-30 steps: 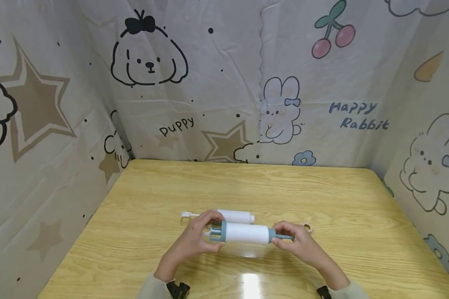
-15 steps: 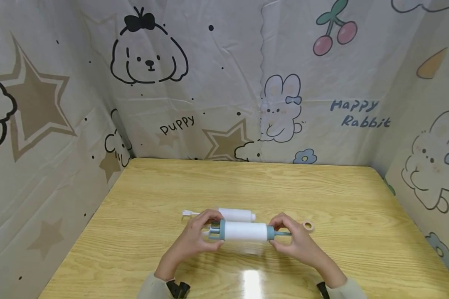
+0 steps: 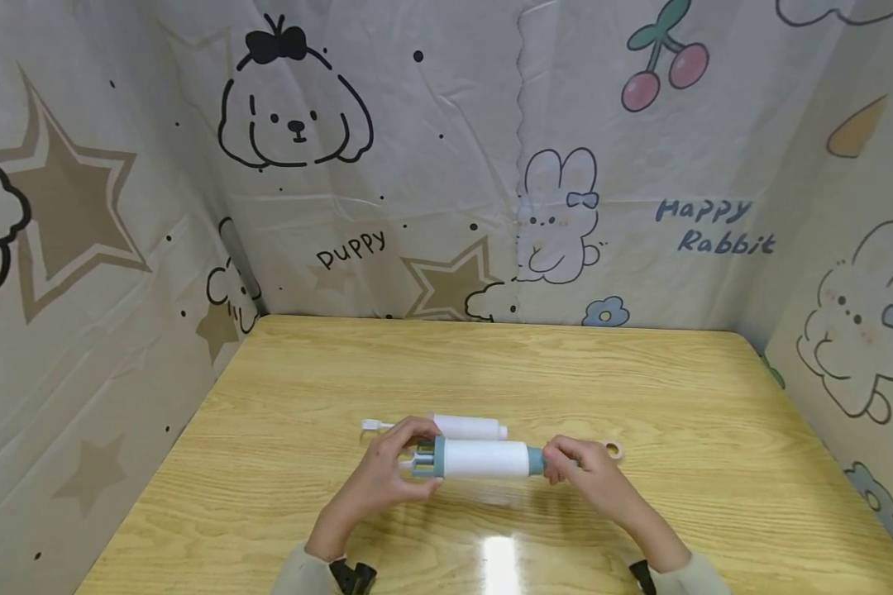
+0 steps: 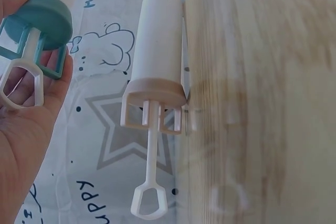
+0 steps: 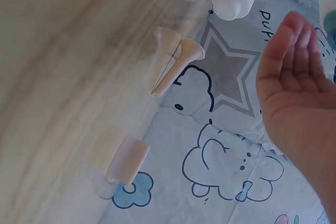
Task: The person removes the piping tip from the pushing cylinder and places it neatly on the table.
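Observation:
A piping syringe (image 3: 486, 459) with a white barrel and teal ends lies level between both hands, above the table. My left hand (image 3: 390, 467) grips its teal collar (image 4: 44, 19) at the left end, thumb on one side and fingers on the other. The white plunger's loop handle (image 4: 21, 85) hangs by that palm. At the opposite end my right hand (image 3: 584, 473) holds the thin teal nozzle in curled fingers, which hide most of it. In the right wrist view only a sliver of teal (image 5: 331, 24) shows beyond the right hand's fingers (image 5: 296, 51).
Just behind the held one, a second piping syringe (image 4: 157, 45) with a beige collar and a drawn-out white plunger lies on the wooden table (image 3: 327, 364). A beige nozzle (image 5: 181, 64) and a beige ring (image 3: 614, 449) lie near my right hand. Printed cloth walls surround the table.
My right hand has shifted from the teal neck onto the nozzle, and its fingers now cover the thin tip that showed before. The left hand keeps its grip almost in place.

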### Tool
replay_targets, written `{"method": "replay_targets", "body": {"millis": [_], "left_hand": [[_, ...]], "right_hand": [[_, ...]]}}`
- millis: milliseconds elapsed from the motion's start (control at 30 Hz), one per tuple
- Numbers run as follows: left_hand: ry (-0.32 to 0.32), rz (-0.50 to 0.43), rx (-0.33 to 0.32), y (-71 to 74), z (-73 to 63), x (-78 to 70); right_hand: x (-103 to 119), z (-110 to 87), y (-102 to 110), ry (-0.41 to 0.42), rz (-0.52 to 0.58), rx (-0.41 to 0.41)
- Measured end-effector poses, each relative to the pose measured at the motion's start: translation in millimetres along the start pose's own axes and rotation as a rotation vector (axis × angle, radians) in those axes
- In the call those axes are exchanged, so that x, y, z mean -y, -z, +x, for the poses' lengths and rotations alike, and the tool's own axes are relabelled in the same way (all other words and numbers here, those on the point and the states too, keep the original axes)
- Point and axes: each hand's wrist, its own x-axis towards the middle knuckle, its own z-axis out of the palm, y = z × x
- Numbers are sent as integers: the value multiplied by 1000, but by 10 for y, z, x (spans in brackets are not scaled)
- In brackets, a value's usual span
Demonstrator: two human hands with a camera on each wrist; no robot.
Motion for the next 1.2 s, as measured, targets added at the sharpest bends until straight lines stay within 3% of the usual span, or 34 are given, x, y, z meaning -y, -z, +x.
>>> {"method": "replay_targets", "body": {"millis": [167,333,433,667,833,1033,1200], "left_hand": [[-17,17,-3,2,-1,-7],[-18,22,-1,-1,-14,-2],[-14,15,2,-7,-18,4],[8,-8,10,-19,-14,24],[5,-4,5,-16,-12,31],[27,-8,0,-9,-19,17],[36,-16,-7,5,-16,-4]], "right_hand": [[-11,1,-1,-25,21,39],[-14,-11,-11,-38,3,10],[-16,-11,-17,15,-10,-13],[-7,9,-27,222,-61,-61],[1,18,-31,277,-83,-71],[-7,19,-22,239,-56,-62],[11,14,12,69,-3,-5]]}}
